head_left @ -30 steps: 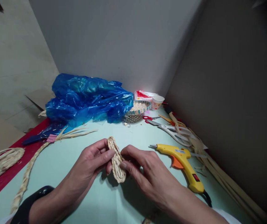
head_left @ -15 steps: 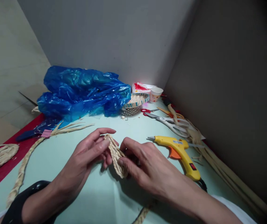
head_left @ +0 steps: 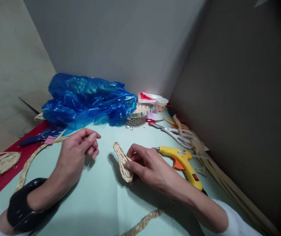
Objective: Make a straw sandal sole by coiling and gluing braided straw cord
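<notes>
- head view, looking down on the pale green table top (head_left: 101, 200): my right hand (head_left: 147, 167) holds a small oval coil of braided pale straw (head_left: 122, 161) by its right edge, thumb and fingertips pinched on it.
- that oval coil stands tilted on its edge on the table, near the middle, long axis running away from me.
- my left hand (head_left: 77, 149) is off the coil, well to its left above the table, fingers loosely curled with thumb and forefinger close together; i cannot tell whether anything thin is between them.
- on my left wrist sits a wide black band (head_left: 22, 209).
- just right of my right hand lies a yellow glue gun with an orange trigger (head_left: 183, 160), nozzle pointing left.
- beyond the glue gun lie white-handled scissors (head_left: 177, 134), and farther back small red-handled scissors (head_left: 152, 120).
- a crumpled blue plastic bag (head_left: 86, 100) sits at the back left of the table.
- beside the bag's right end is a shallow woven basket with a blue and white rim (head_left: 141, 110), and next to it a small paper cup (head_left: 160, 104).
- a long braided straw rope (head_left: 29, 159) runs along the table's left side, another stretch (head_left: 144, 221) showing near my right forearm.
- long flat straw strips (head_left: 231, 186) lie along the right wall.
</notes>
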Demonstrator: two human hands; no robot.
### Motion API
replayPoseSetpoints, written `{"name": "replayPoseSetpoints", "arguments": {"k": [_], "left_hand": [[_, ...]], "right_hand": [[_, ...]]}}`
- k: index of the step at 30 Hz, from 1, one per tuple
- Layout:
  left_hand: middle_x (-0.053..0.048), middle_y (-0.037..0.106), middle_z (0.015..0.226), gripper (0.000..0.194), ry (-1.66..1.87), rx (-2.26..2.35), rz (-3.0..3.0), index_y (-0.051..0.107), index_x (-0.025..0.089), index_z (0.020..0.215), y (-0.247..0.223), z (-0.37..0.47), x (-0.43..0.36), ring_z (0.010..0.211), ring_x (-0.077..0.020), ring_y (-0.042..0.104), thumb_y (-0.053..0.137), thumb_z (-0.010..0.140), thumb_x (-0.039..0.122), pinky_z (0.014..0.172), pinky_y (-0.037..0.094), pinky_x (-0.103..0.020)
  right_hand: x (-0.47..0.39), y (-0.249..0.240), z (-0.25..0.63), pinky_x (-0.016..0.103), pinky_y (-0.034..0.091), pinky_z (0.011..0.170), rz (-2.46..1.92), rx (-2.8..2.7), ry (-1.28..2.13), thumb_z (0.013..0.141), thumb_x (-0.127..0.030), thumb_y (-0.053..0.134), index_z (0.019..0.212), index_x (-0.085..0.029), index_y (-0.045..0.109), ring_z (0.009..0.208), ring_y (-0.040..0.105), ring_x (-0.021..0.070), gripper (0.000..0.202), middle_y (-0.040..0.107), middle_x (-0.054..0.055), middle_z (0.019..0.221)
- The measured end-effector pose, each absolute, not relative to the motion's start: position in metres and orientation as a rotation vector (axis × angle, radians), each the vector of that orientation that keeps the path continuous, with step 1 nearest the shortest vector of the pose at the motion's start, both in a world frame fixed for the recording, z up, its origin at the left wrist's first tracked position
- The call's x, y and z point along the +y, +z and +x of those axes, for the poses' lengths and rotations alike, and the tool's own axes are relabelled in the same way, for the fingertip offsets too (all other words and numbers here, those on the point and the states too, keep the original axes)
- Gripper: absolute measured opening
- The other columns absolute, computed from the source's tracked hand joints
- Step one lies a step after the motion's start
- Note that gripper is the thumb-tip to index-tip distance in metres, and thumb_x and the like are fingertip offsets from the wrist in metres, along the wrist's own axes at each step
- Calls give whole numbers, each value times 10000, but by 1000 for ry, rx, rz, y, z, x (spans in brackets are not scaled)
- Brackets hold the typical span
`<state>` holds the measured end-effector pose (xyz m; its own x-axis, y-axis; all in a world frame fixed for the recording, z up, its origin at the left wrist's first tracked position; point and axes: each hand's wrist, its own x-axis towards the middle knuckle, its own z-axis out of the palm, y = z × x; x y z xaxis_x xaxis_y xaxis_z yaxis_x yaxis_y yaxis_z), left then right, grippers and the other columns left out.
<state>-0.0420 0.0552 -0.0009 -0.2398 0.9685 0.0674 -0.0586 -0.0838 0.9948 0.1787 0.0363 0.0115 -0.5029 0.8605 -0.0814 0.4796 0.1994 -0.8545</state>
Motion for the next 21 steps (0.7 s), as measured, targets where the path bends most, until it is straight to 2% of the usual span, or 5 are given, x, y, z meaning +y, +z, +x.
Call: {"name": "replayPoseSetpoints", "arguments": {"k": [4,11,14,18,21], "left_hand": [[93,424,420,238,1259,1286,1143,633,188,667,-13,-40,56,320,-54,328,711,799,370,332,214,-161],[97,343,387,508,1205,1365,1249,467,191,495,-17,-40,59,350,-35,285,759,797,479,379,195,-167],[73,437,440,423,1193,1324,1250,566,183,571,-14,-39,62,387,-56,342,758,785,493,393,244,-182],[-15,685,720,372,1121,1186,1253,734,178,914,-11,-31,59,557,-129,559,725,780,524,506,447,-238],[9,607,564,352,1060,1172,1257,695,163,721,-12,-26,54,472,-115,494,739,777,507,462,384,-239]], "right_hand": [[35,9,177,261,415,619,-1201,-2030,1268,969,-257,541,863,-238,467,629,670,170,131,691,-13,680],[36,5,176,257,442,625,-1156,-2032,1262,969,-245,531,866,-240,450,609,684,163,131,678,-22,690],[35,5,175,257,429,614,-1153,-2068,1232,986,-278,521,861,-239,457,624,665,169,145,685,-8,694],[33,5,171,262,395,617,-1175,-2118,1159,966,-228,541,869,-235,475,636,617,168,117,696,6,719],[31,6,170,260,367,617,-1196,-2155,1115,954,-178,549,871,-234,477,622,578,155,123,671,-12,708]]}}
